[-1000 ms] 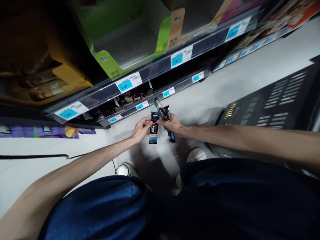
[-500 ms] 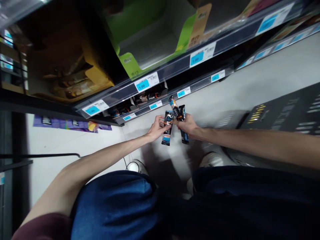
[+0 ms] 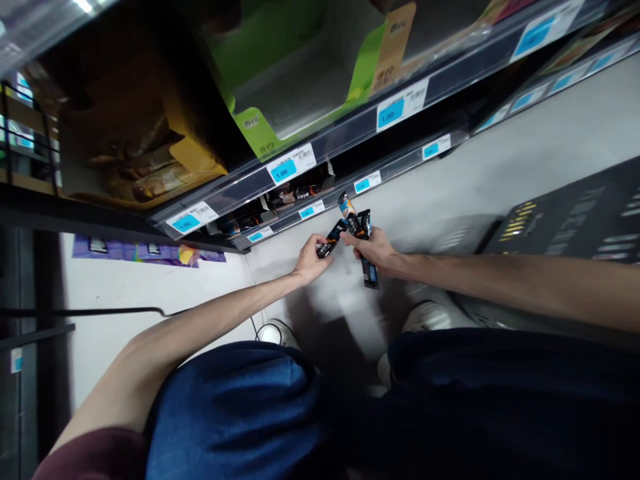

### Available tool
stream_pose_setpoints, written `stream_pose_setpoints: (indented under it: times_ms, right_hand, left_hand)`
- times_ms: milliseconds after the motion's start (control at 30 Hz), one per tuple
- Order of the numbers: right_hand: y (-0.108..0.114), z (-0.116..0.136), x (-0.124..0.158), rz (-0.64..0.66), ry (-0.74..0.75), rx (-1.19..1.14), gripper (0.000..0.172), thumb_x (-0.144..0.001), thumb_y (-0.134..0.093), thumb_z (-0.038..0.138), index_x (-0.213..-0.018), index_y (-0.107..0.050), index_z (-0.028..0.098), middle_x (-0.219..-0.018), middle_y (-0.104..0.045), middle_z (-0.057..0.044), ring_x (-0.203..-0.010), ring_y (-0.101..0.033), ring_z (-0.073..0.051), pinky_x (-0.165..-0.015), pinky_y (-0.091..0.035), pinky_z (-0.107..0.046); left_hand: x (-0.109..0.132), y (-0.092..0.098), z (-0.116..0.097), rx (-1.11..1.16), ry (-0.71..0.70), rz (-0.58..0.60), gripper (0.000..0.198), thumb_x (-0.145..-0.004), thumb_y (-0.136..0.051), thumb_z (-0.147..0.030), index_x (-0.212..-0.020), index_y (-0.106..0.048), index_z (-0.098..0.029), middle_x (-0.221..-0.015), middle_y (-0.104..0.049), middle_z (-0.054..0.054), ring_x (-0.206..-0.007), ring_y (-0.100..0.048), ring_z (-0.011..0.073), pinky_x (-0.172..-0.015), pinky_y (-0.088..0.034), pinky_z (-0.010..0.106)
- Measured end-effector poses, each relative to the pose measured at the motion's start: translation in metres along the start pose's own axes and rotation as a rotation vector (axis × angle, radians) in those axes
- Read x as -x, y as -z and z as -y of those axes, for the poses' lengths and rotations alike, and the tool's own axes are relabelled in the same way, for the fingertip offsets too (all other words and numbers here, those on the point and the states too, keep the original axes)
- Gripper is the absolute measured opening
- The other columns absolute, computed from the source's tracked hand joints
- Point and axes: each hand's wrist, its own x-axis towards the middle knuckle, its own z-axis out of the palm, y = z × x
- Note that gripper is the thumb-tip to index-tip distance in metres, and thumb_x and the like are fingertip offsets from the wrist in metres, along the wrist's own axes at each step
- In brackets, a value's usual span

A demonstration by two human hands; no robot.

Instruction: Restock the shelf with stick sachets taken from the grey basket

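Note:
My left hand (image 3: 312, 260) is closed on the lower end of a small black packet (image 3: 331, 241), which slants up to the right. Beside it, my right hand (image 3: 374, 248) grips black packets with blue and orange print. One of them (image 3: 346, 204) points up and left, while another (image 3: 370, 273) hangs below the fingers. The far end of the left packet touches or overlaps the right-hand bunch. Both hands are above the floor, just in front of the bottom shelf (image 3: 395, 172), where similar black packets (image 3: 305, 192) lie in an open box.
Above is a shelf with price tags (image 3: 291, 167), a green display box (image 3: 257, 133) and a yellow box (image 3: 197, 160) of wrapped snacks. Purple packaging (image 3: 150, 251) shows at left. A dark printed box (image 3: 575, 220) stands at right. My knees and shoes are below.
The packet in my left hand has turned from nearly upright to a slant, its upper end now toward my right hand. My right hand keeps its packets in about the same place.

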Motion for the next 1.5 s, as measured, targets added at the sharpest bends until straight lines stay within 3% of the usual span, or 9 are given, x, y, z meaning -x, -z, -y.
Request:
stream_pose_setpoints:
  times_ms: [133,233,433,633,833,1000,1167,1500]
  right_hand:
    - [0.001,-0.003,-0.003,0.012,-0.011,-0.003,0.039,-0.075,-0.077,0.048,-0.077,-0.056,0.015,-0.063,-0.059,0.001,-0.042,-0.044,-0.005,-0.04,-0.039,-0.02]
    - [0.001,-0.01,-0.006,0.01,-0.023,0.018,0.039,-0.074,-0.079,0.045,-0.081,-0.055,0.016,-0.067,-0.062,0.0,-0.041,-0.044,-0.005,-0.038,-0.039,-0.02]
    - [0.002,-0.013,-0.008,-0.016,-0.067,0.09,0.036,-0.072,-0.083,0.031,-0.074,-0.049,0.018,-0.054,-0.05,0.006,-0.041,-0.044,-0.007,-0.037,-0.038,-0.02]
    - [0.001,-0.006,-0.005,0.005,-0.051,-0.004,0.019,-0.08,-0.071,0.018,-0.076,-0.053,0.016,-0.063,-0.056,0.004,-0.042,-0.045,-0.006,-0.039,-0.038,-0.02]
    - [0.002,-0.009,-0.007,-0.053,-0.021,0.029,0.016,-0.078,-0.069,0.013,-0.073,-0.054,0.015,-0.062,-0.056,0.003,-0.044,-0.045,-0.006,-0.04,-0.037,-0.02]
    - [0.002,-0.018,-0.016,-0.141,0.057,0.088,0.018,-0.073,-0.072,0.014,-0.08,-0.056,0.016,-0.071,-0.061,0.001,-0.053,-0.051,-0.008,-0.047,-0.043,-0.02]
    - [0.004,-0.024,-0.024,-0.202,0.087,0.129,0.02,-0.073,-0.071,0.016,-0.086,-0.055,0.016,-0.075,-0.063,0.0,-0.06,-0.057,-0.011,-0.053,-0.048,-0.022]
    - [0.011,-0.015,-0.022,-0.219,0.037,0.22,0.023,-0.078,-0.071,0.032,-0.087,-0.055,0.018,-0.067,-0.06,0.002,-0.049,-0.053,-0.009,-0.045,-0.043,-0.021]
  left_hand:
    - [-0.006,0.002,0.001,0.325,0.173,0.084,0.032,-0.071,-0.054,-0.017,-0.103,-0.049,-0.021,-0.108,-0.064,0.005,-0.079,-0.065,0.0147,-0.069,-0.05,0.028]
    - [-0.008,0.005,-0.002,0.569,0.299,0.184,0.034,-0.074,-0.051,-0.022,-0.108,-0.047,-0.02,-0.103,-0.069,0.008,-0.07,-0.068,0.0177,-0.064,-0.055,0.034]
    - [-0.005,0.004,-0.008,0.726,0.316,0.245,0.031,-0.079,-0.055,-0.024,-0.109,-0.047,-0.019,-0.093,-0.073,0.01,-0.068,-0.071,0.0205,-0.065,-0.058,0.037]
    - [-0.003,0.004,-0.009,0.692,0.281,0.346,0.027,-0.085,-0.054,-0.023,-0.111,-0.051,-0.017,-0.098,-0.074,0.013,-0.07,-0.072,0.0223,-0.06,-0.057,0.033]
    - [-0.006,0.006,-0.006,0.753,0.254,0.41,0.04,-0.084,-0.066,-0.029,-0.12,-0.054,-0.014,-0.101,-0.073,0.015,-0.077,-0.073,0.0248,-0.069,-0.059,0.038]
    - [-0.013,0.011,0.002,0.621,0.276,0.39,0.049,-0.074,-0.079,-0.038,-0.113,-0.059,-0.014,-0.09,-0.073,0.01,-0.077,-0.072,0.023,-0.073,-0.057,0.038]
    - [-0.019,0.019,0.007,0.488,0.298,0.414,0.053,-0.064,-0.086,-0.027,-0.11,-0.063,-0.015,-0.087,-0.072,0.005,-0.078,-0.068,0.015,-0.081,-0.053,0.033]
    - [-0.023,0.022,0.008,0.376,0.214,0.335,0.038,-0.068,-0.071,-0.015,-0.105,-0.067,-0.013,-0.081,-0.071,0.004,-0.068,-0.063,0.0126,-0.065,-0.048,0.024]
